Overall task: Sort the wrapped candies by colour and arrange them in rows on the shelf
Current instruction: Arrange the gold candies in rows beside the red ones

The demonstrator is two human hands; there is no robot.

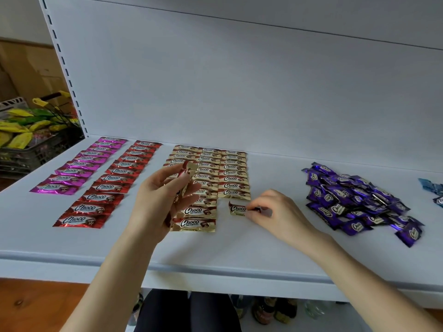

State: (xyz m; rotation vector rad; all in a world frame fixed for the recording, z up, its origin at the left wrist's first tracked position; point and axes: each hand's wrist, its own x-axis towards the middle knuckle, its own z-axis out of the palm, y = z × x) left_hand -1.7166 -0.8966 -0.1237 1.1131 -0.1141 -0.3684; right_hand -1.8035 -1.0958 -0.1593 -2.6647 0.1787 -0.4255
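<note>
On the white shelf (263, 240) lie rows of wrapped candies: a pink row (79, 164) at the left, a red row (110, 183) beside it, then gold rows (230, 173) in the middle. My left hand (163, 200) is raised over the gold rows and grips a small bunch of gold candies (185, 178). My right hand (271, 212) pinches the right end of one gold candy (237, 209) that lies on the shelf just below the right gold row. A loose pile of purple candies (357, 200) sits at the right.
Blue candies (435, 190) show at the far right edge. A crate of yellow packets (26, 133) stands beyond the shelf's left end. The shelf's front lip (215, 269) runs across below my forearms. Bottles (268, 307) stand on the level underneath.
</note>
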